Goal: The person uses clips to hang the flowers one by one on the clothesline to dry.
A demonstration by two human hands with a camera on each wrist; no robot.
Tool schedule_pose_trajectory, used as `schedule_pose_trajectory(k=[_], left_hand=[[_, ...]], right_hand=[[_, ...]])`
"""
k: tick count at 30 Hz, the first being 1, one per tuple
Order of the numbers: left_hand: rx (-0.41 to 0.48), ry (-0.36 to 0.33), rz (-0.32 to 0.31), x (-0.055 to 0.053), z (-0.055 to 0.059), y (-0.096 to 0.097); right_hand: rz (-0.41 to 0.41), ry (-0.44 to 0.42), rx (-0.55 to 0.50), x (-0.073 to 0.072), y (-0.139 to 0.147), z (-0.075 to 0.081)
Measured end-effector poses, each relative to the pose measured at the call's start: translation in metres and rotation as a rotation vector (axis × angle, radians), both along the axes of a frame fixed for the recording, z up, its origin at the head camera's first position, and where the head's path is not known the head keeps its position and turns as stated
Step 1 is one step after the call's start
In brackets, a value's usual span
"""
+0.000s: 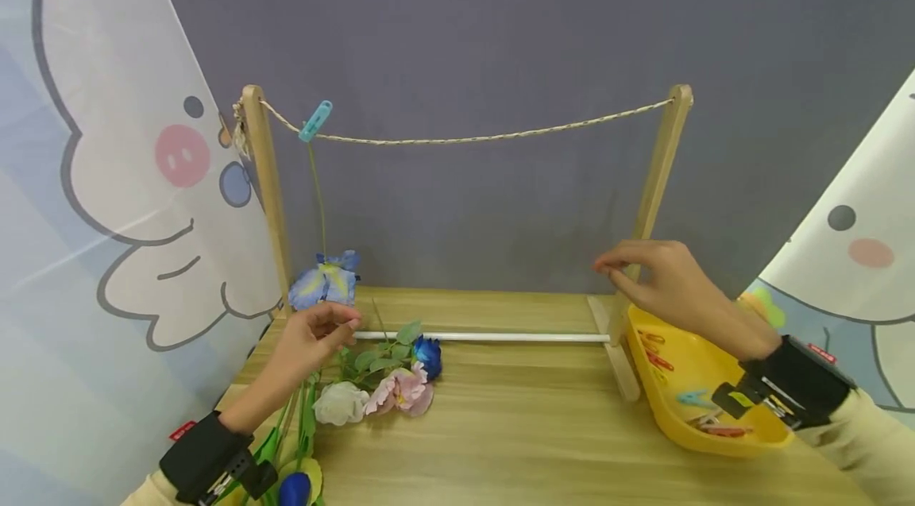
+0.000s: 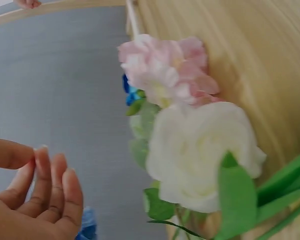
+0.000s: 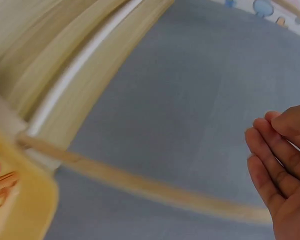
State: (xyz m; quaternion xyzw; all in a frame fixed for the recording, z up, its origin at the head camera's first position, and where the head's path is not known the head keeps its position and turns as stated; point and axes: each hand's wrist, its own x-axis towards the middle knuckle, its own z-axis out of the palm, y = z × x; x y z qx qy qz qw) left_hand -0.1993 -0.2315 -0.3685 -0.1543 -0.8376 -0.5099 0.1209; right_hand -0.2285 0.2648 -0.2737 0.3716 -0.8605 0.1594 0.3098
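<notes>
A blue clothespin (image 1: 315, 121) clips a stem near the left end of the rope (image 1: 457, 141). From it a blue iris (image 1: 325, 281) hangs head down. My left hand (image 1: 307, 343) is just below that bloom, fingers loosely bent and thumb near the index finger, with nothing seen between them. Beside it on the table lie a white rose (image 1: 341, 403), a pink flower (image 1: 403, 391) and a blue rose (image 1: 428, 356). My right hand (image 1: 661, 276) hovers in front of the right wooden post (image 1: 661, 164), fingers relaxed, holding nothing visible.
A yellow tray (image 1: 689, 442) with several coloured clothespins stands at the right. A white rod (image 1: 500, 337) joins the posts low down. More flowers, among them a dark blue bud (image 1: 295, 489), lie at the front left of the wooden table (image 1: 515, 434).
</notes>
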Motion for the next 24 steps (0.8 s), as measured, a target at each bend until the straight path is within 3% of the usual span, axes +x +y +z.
schedule_pose_trajectory(k=[4,8,11,15,19,24], left_hand=[[-0.034,-0.066,-0.022,-0.002,-0.008,-0.001],[-0.084,-0.080,0.008,-0.004,-0.016,0.000],[-0.114,-0.115,0.031,-0.006,-0.022,0.000],[-0.177,-0.160,-0.001,-0.006,-0.032,-0.001],[-0.207,-0.191,-0.013,-0.005,-0.042,0.000],[-0.233,-0.193,-0.005,-0.004,-0.047,0.002]], right_hand=[[-0.053,-0.006,-0.007,0.001,0.022,-0.013],[-0.097,-0.046,-0.012,0.003,0.041,-0.028],[-0.152,-0.119,-0.006,0.003,0.056,-0.041],[-0.235,-0.233,0.019,0.000,0.078,-0.063],[-0.256,-0.320,0.074,-0.001,0.096,-0.090],[-0.216,-0.354,0.131,-0.003,0.106,-0.116]])
